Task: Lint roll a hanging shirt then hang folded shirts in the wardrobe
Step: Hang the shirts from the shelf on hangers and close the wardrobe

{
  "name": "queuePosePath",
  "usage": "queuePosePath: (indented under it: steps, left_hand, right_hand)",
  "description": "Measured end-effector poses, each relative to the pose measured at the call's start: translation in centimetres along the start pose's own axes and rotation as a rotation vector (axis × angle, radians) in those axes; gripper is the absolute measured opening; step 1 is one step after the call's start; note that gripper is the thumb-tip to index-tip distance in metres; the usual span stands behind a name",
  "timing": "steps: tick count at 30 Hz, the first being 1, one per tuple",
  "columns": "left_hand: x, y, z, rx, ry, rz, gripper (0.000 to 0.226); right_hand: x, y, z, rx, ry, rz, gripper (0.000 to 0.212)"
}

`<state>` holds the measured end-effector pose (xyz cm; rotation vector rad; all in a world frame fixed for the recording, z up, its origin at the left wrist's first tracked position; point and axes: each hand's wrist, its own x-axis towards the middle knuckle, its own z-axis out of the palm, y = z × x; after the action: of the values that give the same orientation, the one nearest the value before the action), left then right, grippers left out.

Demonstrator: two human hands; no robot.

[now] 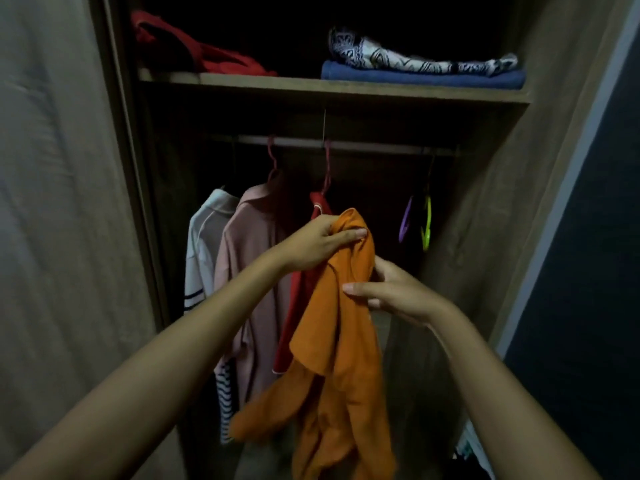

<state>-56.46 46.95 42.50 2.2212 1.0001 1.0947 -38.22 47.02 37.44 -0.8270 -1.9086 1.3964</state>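
Orange shirt (332,327), soft and rumpled, hangs unfolded from my hands in front of the open wardrobe (502,202). My left hand (318,244) is closed around its bunched top, and my right hand (391,292) pinches the cloth just below, fingers curled on it. No hanger is in it yet, so this one is not hung. On the rail (346,144) a white shirt (204,244), a pink one (252,271) and a red one (301,299) already hang; I think the bright loops (417,221) to the right are spare plastic hangers, though it is dark there. Folded cloth lies on the shelf (311,85) above.
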Motion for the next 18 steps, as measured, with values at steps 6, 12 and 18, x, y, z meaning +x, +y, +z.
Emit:
queuePosePath:
  steps: [6,12,18]
  left_hand:
    - [-1.6,-1.5,-1.0,0.138,0.144,-0.041,0.019]
    - [-9.2,-4.2,1.9,0.217,0.383,-0.242,0.041]
    - [-12.2,-7.0,4.6,0.195,0.234,-0.4,0.03]
  right_hand:
    - [1.6,0.1,2.2,-0.138,0.125,-0.03,0.034]
    - [2.3,-0.2,3.6,0.113,0.449,-0.068,0.008]
    - [1.9,-0.5,4.2,0.148,0.546,-0.07,0.019]
